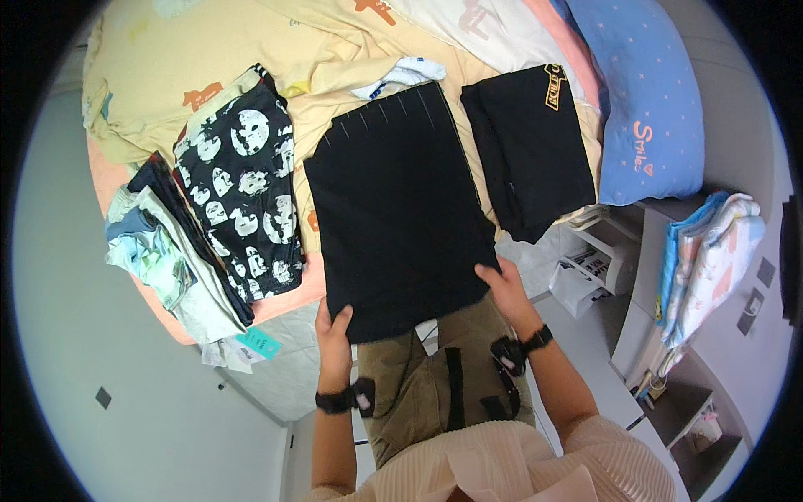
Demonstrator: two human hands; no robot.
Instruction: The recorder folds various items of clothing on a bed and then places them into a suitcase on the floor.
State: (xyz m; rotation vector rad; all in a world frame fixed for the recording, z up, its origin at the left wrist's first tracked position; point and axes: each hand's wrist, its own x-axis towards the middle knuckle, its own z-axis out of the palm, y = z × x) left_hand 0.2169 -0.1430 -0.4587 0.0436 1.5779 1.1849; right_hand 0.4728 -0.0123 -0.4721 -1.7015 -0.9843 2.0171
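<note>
A black garment (pixel 401 207), folded into a rough rectangle, spans the bed's edge, its near end lifted between my hands. My left hand (pixel 334 323) grips its near left corner, thumb on top. At the near right corner, my right hand (pixel 499 282) pinches the cloth. To the right lies a folded black garment (pixel 533 150) with a yellow-outlined patch. Black fabric with white round prints (pixel 251 182) is laid out on the left. A white and blue cloth (pixel 408 72) shows beyond the held garment's far end.
A yellow patterned blanket (pixel 251 31) covers the bed. Pale, green and dark clothes (pixel 157 251) are heaped at its left edge. A blue pillow (pixel 652 106) stands at the far right. Folded towels or blankets (pixel 709 257) rest on a cabinet at right, near open shelves (pixel 696 417).
</note>
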